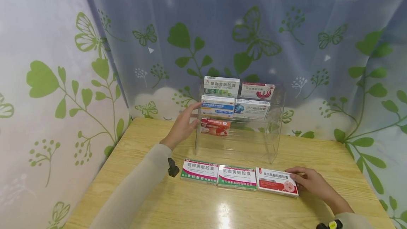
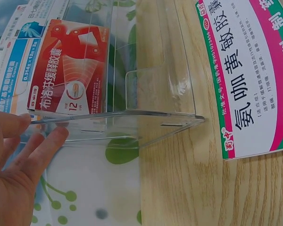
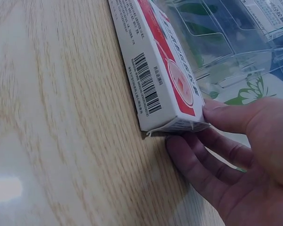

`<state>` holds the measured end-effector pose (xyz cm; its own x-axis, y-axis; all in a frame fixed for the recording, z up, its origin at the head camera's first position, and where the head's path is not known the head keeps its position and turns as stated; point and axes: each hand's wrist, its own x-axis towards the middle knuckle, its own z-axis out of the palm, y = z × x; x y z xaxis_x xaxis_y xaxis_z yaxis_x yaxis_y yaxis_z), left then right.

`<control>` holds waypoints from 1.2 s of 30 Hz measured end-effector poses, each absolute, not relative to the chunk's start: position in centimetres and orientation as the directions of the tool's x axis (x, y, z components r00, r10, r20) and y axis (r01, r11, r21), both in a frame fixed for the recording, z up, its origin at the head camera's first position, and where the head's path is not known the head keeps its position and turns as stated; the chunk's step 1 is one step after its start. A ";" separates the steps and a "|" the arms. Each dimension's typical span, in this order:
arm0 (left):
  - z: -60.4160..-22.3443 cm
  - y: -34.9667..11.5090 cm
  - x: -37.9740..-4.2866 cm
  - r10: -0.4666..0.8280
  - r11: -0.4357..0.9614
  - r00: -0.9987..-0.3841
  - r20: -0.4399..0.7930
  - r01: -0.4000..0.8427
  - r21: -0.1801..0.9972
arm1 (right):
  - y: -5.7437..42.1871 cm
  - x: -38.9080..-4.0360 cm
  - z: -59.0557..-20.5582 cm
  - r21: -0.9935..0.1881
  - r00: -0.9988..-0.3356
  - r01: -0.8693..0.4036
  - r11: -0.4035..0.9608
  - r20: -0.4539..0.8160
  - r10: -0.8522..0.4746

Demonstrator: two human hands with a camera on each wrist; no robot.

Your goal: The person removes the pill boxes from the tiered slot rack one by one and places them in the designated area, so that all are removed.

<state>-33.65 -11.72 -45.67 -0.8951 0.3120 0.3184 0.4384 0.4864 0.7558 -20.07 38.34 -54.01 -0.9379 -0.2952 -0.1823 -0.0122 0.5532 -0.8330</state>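
Note:
A clear tiered display rack stands on the table with medicine boxes on its steps. My left hand is at the rack's left side, thumb and fingers at the edge of the clear side panel. Close by on the lowest step is a red medicine box. My right hand grips the right end of a white-and-red medicine box, thumb at the upper edge and fingers at the end face. That box lies at the right of a row with two green-and-pink medicine boxes.
Blue-and-white and white boxes fill the middle step. Above them are a green-and-white box and a maroon-and-white box. A patterned curtain hangs behind the wooden table.

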 end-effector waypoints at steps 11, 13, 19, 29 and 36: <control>-45.8 -11.7 -33.7 0.308 0.499 -0.896 0.319 0.438 0.747 | 37.9 -20.0 -54.0 -0.802 -0.951 -0.028 0.596 -0.163 -0.263; -45.9 -11.7 -33.7 0.309 0.500 -0.895 0.323 0.442 0.745 | 37.8 -20.0 -53.9 -0.770 -0.964 -0.021 0.638 -0.153 -0.216; -45.9 -11.6 -33.8 0.310 0.502 -0.895 0.322 0.442 0.744 | 37.7 -20.2 -52.6 -0.690 -0.995 -0.072 0.720 -0.006 -0.105; -45.6 -11.6 -33.7 0.303 0.501 -0.901 0.311 0.428 0.752 | 34.5 -21.9 -48.4 -0.695 -0.950 -0.294 0.656 0.287 -0.122; -45.8 -11.7 -33.7 0.303 0.487 -0.902 0.306 0.423 0.764 | 30.5 -24.0 -46.0 -0.717 -0.946 -0.320 0.619 0.276 -0.169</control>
<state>-33.69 -11.67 -45.77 -0.9024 0.3031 0.3063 0.4229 0.4872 0.7641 -23.99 30.47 -46.03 -0.9461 -0.1689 0.2765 -0.3201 0.6194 -0.7169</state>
